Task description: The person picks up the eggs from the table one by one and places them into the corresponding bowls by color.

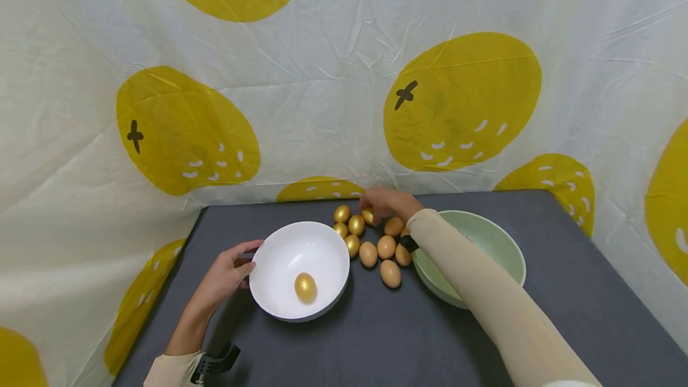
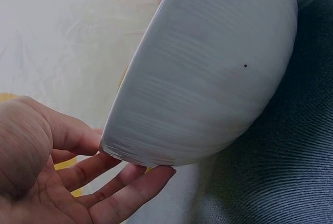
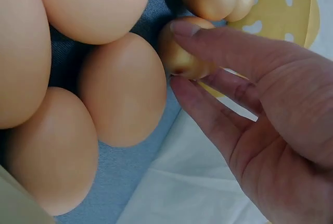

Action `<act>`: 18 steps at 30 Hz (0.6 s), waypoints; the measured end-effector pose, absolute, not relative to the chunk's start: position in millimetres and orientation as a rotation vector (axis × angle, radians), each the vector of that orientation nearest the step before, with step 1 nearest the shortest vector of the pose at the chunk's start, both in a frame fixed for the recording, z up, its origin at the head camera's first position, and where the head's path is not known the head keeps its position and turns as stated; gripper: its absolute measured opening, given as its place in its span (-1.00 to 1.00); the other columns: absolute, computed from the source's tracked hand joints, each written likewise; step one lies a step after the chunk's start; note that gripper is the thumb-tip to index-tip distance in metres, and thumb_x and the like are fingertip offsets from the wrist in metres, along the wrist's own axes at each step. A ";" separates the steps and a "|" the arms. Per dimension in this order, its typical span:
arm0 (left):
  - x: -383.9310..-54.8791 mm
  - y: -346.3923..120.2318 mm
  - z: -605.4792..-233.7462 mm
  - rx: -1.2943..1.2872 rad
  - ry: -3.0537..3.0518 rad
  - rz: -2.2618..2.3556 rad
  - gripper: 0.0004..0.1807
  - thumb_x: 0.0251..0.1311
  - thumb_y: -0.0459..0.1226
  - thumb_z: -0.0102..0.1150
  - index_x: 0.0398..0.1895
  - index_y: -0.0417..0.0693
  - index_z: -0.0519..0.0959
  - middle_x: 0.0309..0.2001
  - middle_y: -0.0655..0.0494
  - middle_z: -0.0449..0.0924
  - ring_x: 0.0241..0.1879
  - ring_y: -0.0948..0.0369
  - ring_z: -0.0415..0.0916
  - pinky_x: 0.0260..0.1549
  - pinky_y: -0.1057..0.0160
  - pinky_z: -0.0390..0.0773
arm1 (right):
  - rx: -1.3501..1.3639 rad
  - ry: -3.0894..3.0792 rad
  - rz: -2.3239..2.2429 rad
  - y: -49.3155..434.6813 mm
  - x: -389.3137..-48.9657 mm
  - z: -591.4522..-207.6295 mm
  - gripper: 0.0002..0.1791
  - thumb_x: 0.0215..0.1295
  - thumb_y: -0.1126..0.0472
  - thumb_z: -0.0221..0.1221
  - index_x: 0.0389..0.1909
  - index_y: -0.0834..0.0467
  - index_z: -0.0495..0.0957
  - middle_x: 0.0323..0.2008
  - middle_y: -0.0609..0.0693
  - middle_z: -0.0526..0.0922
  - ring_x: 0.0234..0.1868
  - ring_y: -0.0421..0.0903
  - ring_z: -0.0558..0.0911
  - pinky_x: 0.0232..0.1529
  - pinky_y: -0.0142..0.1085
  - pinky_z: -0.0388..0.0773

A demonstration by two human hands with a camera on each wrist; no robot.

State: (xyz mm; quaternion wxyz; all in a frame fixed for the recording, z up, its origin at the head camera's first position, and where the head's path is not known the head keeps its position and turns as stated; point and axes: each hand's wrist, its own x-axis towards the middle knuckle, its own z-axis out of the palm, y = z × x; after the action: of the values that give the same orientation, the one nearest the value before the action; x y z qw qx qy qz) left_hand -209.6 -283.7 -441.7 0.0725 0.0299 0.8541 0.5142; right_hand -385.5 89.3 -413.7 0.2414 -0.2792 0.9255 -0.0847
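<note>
My left hand (image 1: 228,270) holds the left side of a white bowl (image 1: 274,249), thumb and fingers at its rim and outer wall. Inside that bowl lies one gold egg (image 1: 306,288). At the back of the table my right hand (image 1: 388,202) pinches another gold egg (image 3: 179,52) between thumb and fingers. More gold eggs (image 1: 356,225) sit just left of it, and several brown eggs (image 1: 386,247) lie nearer, between the two bowls. The white bowl's curved outside (image 2: 208,78) fills much of the left wrist view.
A pale green bowl (image 1: 502,243) stands on the right, partly covered by my right forearm. The dark grey table (image 1: 365,339) runs back to a white cloth (image 1: 322,124) printed with large yellow fruit shapes. A black band (image 1: 215,364) circles my left wrist.
</note>
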 end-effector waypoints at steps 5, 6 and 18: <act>-210.0 -282.7 -441.9 0.100 2.556 1.554 -0.45 0.40 -0.44 0.08 0.45 -0.14 0.37 0.32 -0.28 0.42 0.04 -0.07 0.57 -0.28 0.09 0.72 | -0.761 2.533 -0.280 95.6 -384.9 -412.0 -0.49 0.23 0.31 0.39 0.23 0.11 0.59 0.12 0.04 0.64 0.08 0.02 0.59 0.06 -0.11 0.58; -210.1 -282.7 -441.8 0.099 2.555 1.557 -0.46 0.40 -0.44 0.08 0.45 -0.14 0.38 0.32 -0.28 0.42 0.04 -0.07 0.57 -0.28 0.09 0.72 | -0.777 2.539 -0.274 96.3 -384.6 -410.5 -0.49 0.23 0.31 0.38 0.23 0.13 0.59 0.10 0.05 0.64 0.04 0.01 0.59 0.04 -0.12 0.57; -208.7 -284.9 -442.0 0.098 2.565 1.545 -0.46 0.41 -0.43 0.08 0.45 -0.13 0.37 0.34 -0.27 0.41 0.07 -0.07 0.56 -0.31 0.12 0.70 | -0.951 2.589 -0.259 101.2 -381.7 -394.9 -0.48 0.21 0.25 0.38 0.20 0.24 0.57 -0.02 0.07 0.64 -0.15 -0.01 0.52 -0.05 -0.13 0.50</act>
State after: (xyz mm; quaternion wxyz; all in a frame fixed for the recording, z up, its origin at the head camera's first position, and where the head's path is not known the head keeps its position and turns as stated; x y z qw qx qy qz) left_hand -208.7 -284.9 -442.0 0.0730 0.0326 0.8539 0.5143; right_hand -381.7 101.2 -394.9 0.1848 -0.3373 0.9185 -0.0920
